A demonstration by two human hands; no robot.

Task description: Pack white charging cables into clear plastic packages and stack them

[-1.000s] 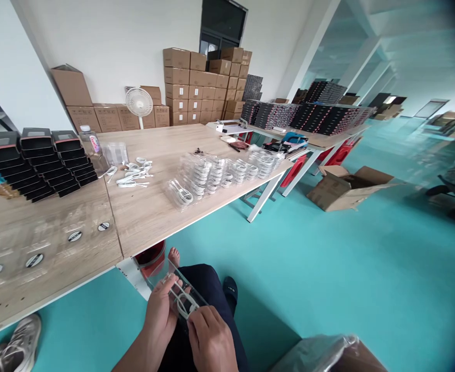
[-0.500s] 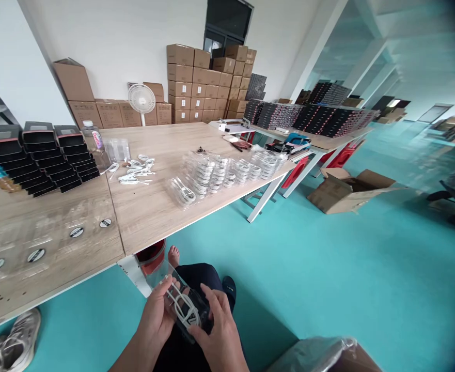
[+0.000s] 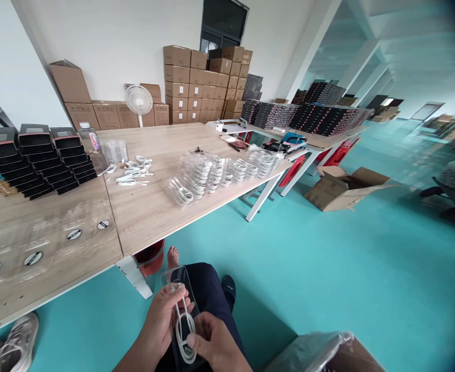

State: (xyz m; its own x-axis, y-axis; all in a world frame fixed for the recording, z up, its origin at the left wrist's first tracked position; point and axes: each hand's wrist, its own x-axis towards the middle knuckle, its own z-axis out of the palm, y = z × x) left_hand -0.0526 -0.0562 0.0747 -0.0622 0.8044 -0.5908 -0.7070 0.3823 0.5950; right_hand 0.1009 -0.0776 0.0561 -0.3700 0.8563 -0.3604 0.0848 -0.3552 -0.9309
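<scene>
Both hands meet low in front of the body, close together, above the lap. The left hand (image 3: 165, 310) reaches a little farther forward, its thumb stretched ahead and its fingers curled below in a pinching grip. Its bare forearm (image 3: 136, 349) slants up from the bottom edge. The right hand (image 3: 215, 341) comes in from the right, back upward, thumb pointing across toward the left, fingers bent. Dark trousers (image 3: 212, 289) cover the legs.

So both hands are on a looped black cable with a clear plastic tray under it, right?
Not quite: the head view shows the cable is white, not black. The left hand and right hand are on it, with the clear plastic tray under it.
</scene>
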